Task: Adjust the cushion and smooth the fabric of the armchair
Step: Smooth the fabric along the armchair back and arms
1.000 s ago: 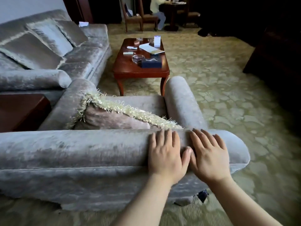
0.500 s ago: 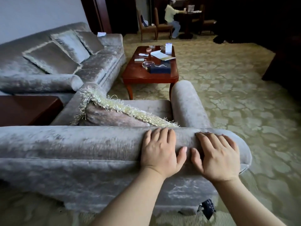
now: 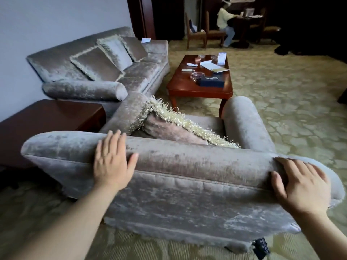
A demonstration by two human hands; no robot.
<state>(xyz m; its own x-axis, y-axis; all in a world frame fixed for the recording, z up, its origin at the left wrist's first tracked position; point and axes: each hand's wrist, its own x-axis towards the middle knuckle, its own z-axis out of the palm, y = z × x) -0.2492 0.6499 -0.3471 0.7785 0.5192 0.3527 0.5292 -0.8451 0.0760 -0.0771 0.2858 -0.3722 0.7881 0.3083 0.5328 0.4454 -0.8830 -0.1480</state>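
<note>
I stand behind a grey velvet armchair (image 3: 187, 199) and look over its rolled backrest. A pinkish cushion (image 3: 169, 131) with a cream fringe leans tilted on the seat against the left armrest. My left hand (image 3: 112, 162) lies flat with spread fingers on the left part of the backrest's top roll. At the right end of that roll my right hand (image 3: 302, 186) rests flat, its thumb pressing into the fabric. Neither hand holds anything.
A dark wooden side table (image 3: 47, 124) stands left of the armchair. Behind it is a matching sofa (image 3: 105, 72) with cushions. A red-brown coffee table (image 3: 202, 87) with papers and small items stands beyond the chair. A person sits at a far desk (image 3: 225, 25). Patterned carpet (image 3: 293, 87) lies on the right.
My hands were side by side near the right end of the backrest. They have slid apart: the left hand far to the left, the right hand to the right end.
</note>
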